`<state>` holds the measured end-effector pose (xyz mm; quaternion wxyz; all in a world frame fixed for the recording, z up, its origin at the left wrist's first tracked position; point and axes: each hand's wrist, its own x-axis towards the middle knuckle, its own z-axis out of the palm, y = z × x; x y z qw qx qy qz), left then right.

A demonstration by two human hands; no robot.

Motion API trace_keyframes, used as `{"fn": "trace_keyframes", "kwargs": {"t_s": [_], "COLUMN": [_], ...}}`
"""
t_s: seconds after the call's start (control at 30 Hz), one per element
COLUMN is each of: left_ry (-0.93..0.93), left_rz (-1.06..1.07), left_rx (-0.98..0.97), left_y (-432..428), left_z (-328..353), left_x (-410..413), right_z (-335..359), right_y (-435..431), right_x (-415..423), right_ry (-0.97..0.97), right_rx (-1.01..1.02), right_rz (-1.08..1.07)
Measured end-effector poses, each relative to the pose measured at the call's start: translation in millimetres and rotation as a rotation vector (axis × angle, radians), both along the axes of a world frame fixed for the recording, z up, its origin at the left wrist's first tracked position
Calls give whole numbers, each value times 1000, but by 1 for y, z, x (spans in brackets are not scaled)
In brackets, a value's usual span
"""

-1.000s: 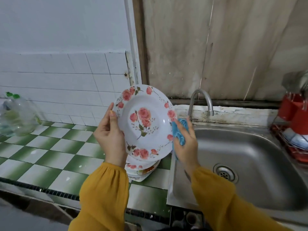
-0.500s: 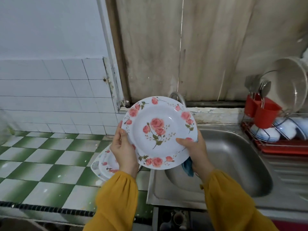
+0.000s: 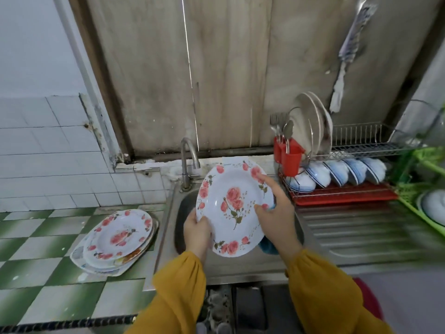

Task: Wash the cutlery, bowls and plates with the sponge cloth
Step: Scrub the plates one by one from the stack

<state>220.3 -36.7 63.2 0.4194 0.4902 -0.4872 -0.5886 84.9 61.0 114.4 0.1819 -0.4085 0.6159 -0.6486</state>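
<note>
A white plate with pink roses (image 3: 231, 208) is held tilted over the steel sink (image 3: 240, 266), its face toward me. My left hand (image 3: 197, 233) grips its lower left rim. My right hand (image 3: 278, 210) pinches the right rim, thumb on the front and index finger stretched up along the edge. The blue sponge cloth (image 3: 267, 247) sits under that hand behind the plate, only its lower end showing. More rose plates lie in a stack (image 3: 115, 239) on the green checked counter, left of the sink.
The tap (image 3: 188, 160) stands behind the sink. On the right drainer a rack holds blue-rimmed bowls (image 3: 337, 174), upright plates (image 3: 313, 124) and a red cutlery holder (image 3: 290, 156). A green basket (image 3: 428, 186) sits at far right.
The plate has shifted right, from beside the counter to over the sink. My right hand slid from the plate's lower edge up its right rim, and the index finger stretched out.
</note>
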Motion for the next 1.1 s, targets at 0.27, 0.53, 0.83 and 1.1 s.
{"fn": "trace_keyframes", "kwargs": {"t_s": [0.27, 0.53, 0.83, 1.1], "left_ry": [-115, -171, -219, -341], "left_rz": [-151, -319, -343, -225], "left_rx": [-48, -271, -436, -710], "left_y": [68, 101, 62, 28], "left_z": [30, 71, 117, 131], "left_x": [-102, -180, -251, -309], "right_z": [-4, -11, 27, 69], "right_y": [76, 130, 128, 95], "right_x": [-61, -111, -167, -228], "right_ry": [311, 606, 742, 895], "right_rx": [61, 133, 2, -63], "right_rz": [-303, -634, -823, -873]}}
